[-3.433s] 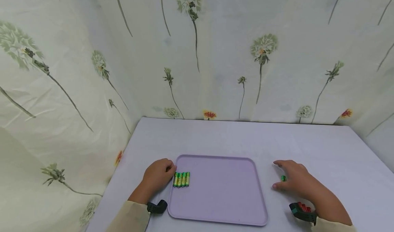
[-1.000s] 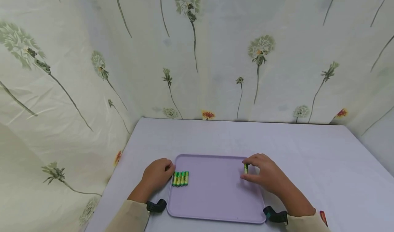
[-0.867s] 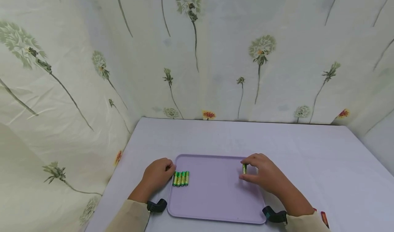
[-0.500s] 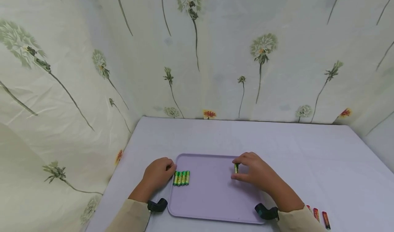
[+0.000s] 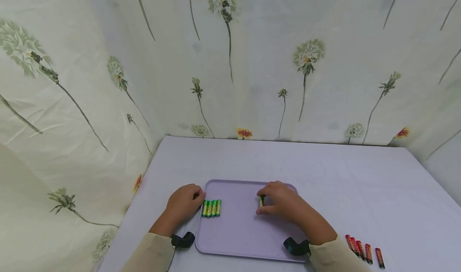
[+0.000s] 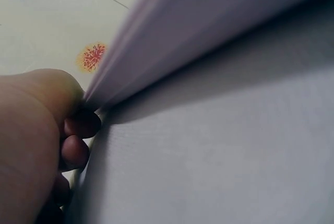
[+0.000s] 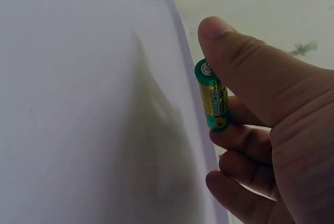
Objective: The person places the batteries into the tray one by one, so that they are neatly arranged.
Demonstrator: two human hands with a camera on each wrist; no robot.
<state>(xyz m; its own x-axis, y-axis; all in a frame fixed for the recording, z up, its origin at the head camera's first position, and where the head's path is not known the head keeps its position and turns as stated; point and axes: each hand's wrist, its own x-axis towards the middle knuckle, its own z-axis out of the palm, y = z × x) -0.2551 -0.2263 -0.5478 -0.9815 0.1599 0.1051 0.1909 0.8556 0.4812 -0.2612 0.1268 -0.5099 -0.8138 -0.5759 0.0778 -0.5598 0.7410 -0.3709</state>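
Between thumb and fingertips, my right hand pinches a green and gold AA battery by its two ends, above the purple tray. In the right wrist view its spring-like metal end faces the thumb. A row of several matching green batteries lies side by side at the tray's left edge. My left hand stays at that left edge with fingers curled; the left wrist view shows thumb and fingers meeting at the tray's rim.
Several red batteries lie in a loose row on the white table right of the tray, beside the right sleeve. A flower-patterned curtain hangs behind and to the left. Dark wrist cameras are strapped on both wrists.
My right hand has picked up the green battery from the table right of the tray and carried it left over the tray. The red batteries have come into view. My left hand stays put.
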